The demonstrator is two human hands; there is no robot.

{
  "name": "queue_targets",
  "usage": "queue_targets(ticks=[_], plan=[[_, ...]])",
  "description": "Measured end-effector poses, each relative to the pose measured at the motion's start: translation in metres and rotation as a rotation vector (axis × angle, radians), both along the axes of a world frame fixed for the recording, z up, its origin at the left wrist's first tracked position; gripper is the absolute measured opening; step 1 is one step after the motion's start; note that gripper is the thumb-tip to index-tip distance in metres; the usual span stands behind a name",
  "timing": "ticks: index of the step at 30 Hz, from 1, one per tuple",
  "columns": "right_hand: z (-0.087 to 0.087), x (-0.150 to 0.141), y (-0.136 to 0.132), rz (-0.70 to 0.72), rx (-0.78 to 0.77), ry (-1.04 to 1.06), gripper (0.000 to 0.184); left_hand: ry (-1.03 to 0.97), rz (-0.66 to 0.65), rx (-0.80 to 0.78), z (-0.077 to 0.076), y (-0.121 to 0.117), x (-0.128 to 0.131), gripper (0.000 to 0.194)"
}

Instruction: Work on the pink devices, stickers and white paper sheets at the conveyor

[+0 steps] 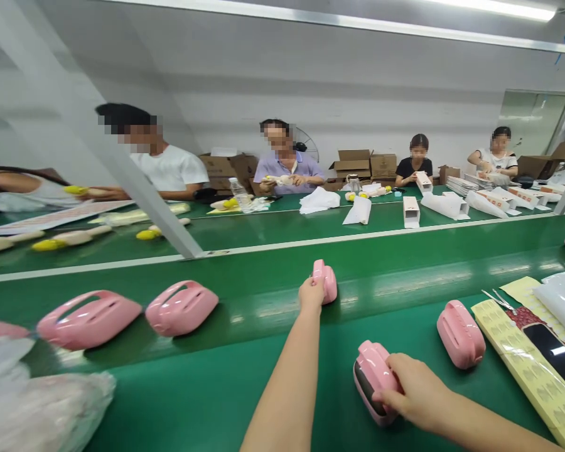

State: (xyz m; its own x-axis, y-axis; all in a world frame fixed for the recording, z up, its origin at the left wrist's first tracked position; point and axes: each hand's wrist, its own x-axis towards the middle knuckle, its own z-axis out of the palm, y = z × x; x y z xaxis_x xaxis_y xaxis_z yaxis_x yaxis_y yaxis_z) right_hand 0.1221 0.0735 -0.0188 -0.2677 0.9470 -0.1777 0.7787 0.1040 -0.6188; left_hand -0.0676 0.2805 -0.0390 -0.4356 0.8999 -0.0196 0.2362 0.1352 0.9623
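With the arm stretched out, my left hand [311, 294] is closed round a pink plastic casing with a handle [329, 284], over the green conveyor. Nearer to me, my right hand [417, 390] grips another pink casing [375, 370], which has a dark panel on its side and stands on the green work surface. A third pink casing [461, 334] lies to the right of that hand. On the left part of the conveyor sit two more pink casings, a near one [182, 309] and a farther-left one [91, 320].
A yellow sticker sheet [522, 364] and a dark phone [553, 351] lie at right. A clear plastic bag [51, 408] fills the lower left. A slanted metal post [136, 169] rises at left. Across the line, several people handle items among white boxes [411, 212].
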Motion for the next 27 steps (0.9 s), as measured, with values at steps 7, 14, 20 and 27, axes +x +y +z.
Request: queue_targets(ticks=[7,14,20,27], plan=[[0.008,0.072,0.000,-0.078,0.532,0.118,0.037,-0.023,-0.092,0.093,0.007,-0.084,-0.019,0.038],[-0.041,0.160,0.023,-0.366,0.625,-0.129,0.063,-0.146,-0.171,-0.050,0.001,-0.233,-0.045,0.066],[-0.051,0.159,0.021,-0.608,0.380,-0.104,0.057,-0.120,-0.340,-0.104,-0.011,-0.268,-0.062,0.056],[-0.041,0.120,0.015,-0.706,0.389,-0.023,0.053,-0.018,-0.018,-0.008,0.004,-0.184,-0.130,0.067]])
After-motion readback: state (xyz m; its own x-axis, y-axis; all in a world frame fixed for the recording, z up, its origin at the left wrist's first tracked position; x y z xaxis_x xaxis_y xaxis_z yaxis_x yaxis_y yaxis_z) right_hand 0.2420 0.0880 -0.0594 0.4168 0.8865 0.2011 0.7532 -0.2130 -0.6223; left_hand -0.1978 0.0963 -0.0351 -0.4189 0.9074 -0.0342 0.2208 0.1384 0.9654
